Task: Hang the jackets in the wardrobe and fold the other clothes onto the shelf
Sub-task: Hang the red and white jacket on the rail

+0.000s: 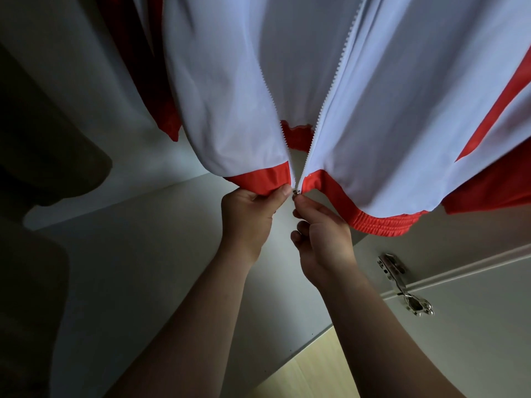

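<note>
A white jacket (pixel 388 96) with red hem and red side stripes hangs from above inside the wardrobe, filling the upper half of the view. Its front zip is unfastened, the two toothed edges meeting at the bottom of the hem. My left hand (pixel 250 216) grips the red hem of the left front panel just beside the zip's foot. My right hand (pixel 321 234) pinches the small metal zip slider (pixel 296 192) at the foot of the right panel. Both forearms reach up from the lower edge of the view.
The white wardrobe floor panel (pixel 149 268) lies below the jacket. A dark garment (pixel 43 156) hangs at the left. The open wardrobe door with a metal hinge (pixel 402 285) is at the right. Pale wooden flooring (pixel 310 369) shows below.
</note>
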